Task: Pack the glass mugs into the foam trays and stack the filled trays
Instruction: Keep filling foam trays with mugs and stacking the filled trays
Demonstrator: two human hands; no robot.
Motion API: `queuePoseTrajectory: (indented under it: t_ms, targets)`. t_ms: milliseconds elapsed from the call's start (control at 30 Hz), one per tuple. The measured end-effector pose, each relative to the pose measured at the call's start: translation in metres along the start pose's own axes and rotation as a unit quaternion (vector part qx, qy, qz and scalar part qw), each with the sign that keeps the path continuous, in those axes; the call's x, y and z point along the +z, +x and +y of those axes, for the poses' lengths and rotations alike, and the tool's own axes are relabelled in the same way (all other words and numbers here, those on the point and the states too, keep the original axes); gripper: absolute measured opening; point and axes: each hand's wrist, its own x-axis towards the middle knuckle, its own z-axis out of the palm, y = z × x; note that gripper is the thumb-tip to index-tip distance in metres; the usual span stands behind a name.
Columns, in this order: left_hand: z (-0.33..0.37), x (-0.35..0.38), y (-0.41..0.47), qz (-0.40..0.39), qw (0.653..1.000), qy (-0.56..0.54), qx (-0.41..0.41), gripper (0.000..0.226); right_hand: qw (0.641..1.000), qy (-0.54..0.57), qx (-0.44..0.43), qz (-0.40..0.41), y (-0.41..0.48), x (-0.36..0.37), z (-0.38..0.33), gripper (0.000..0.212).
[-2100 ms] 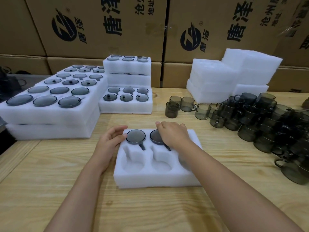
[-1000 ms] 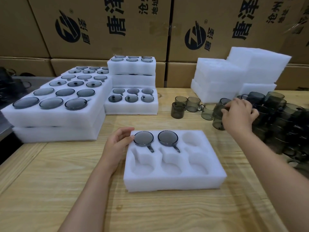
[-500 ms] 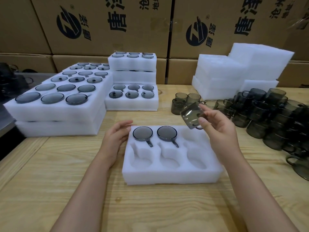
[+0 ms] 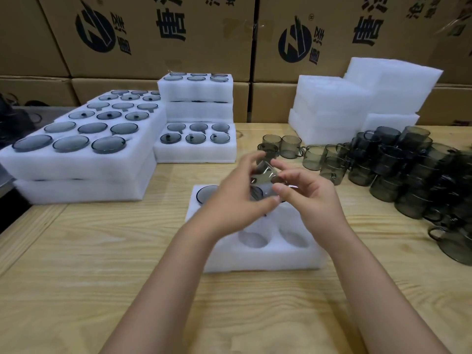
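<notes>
Foam tray [image 4: 268,261] — seated mug [image 4: 207,194] at back; loose mug [image 4: 264,175] held above.

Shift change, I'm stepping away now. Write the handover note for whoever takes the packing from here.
Hands: left hand and right hand both hold one glass mug above the open foam tray.
Tray: a seated mug shows back left; two front pockets are empty; the hands hide the rest.
Done: filled stacks at left.
To do: seat this mug, fill from the loose mugs at right, then stack.
</notes>
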Motion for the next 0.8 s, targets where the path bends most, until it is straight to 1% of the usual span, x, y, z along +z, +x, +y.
queuePoseTrajectory:
  t_ms: [67, 167, 267, 333, 400, 467, 533, 600, 667, 733, 800]
  targets:
    - [0.002, 0.015, 0.006, 0.011, 0.999, 0.043, 0.001, 0.074, 1.000, 0.016, 0.006, 0.014, 0.001, -0.001, 0.000, 0.021]
    - [-0.003, 0.024, 0.011, 0.050, 0.999, -0.002, -0.003, 0.063, 0.999, 0.036, 0.006, 0.040, 0.001, -0.002, 0.001, 0.022]
    - [-0.010, 0.028, 0.011, 0.050, 0.994, -0.092, -0.036, 0.055, 0.998, 0.036, 0.008, 0.053, 0.003, -0.005, 0.003, 0.019]
    - [-0.012, 0.028, 0.011, 0.063, 0.979, -0.181, -0.064, 0.048, 0.996, 0.064, 0.023, 0.064, 0.003, -0.009, 0.003, 0.018]
    - [-0.013, 0.026, 0.010, 0.075, 0.969, -0.229, -0.064, 0.040, 0.993, 0.083, 0.045, 0.066, 0.004, -0.011, 0.004, 0.024]
    - [-0.015, 0.026, 0.010, 0.076, 0.971, -0.219, -0.052, 0.037, 0.994, 0.084, 0.061, 0.042, 0.004, -0.011, 0.006, 0.030]
    - [-0.016, 0.027, 0.011, 0.081, 0.979, -0.185, -0.038, 0.039, 0.995, 0.073, 0.063, 0.028, 0.004, -0.009, 0.007, 0.032]
    - [-0.016, 0.028, 0.011, 0.084, 0.984, -0.152, -0.036, 0.041, 0.995, 0.066, 0.061, 0.051, 0.005, -0.009, 0.007, 0.033]
    - [-0.017, 0.028, 0.012, 0.069, 0.990, -0.114, -0.032, 0.042, 0.993, 0.054, 0.058, 0.090, 0.006, -0.009, 0.009, 0.035]
    - [-0.018, 0.029, 0.013, 0.052, 0.995, -0.070, -0.037, 0.050, 0.991, 0.018, 0.052, 0.119, 0.007, -0.008, 0.011, 0.038]
    - [-0.020, 0.029, 0.013, 0.049, 0.997, -0.049, -0.046, 0.053, 0.988, -0.026, 0.053, 0.143, 0.008, -0.009, 0.014, 0.040]
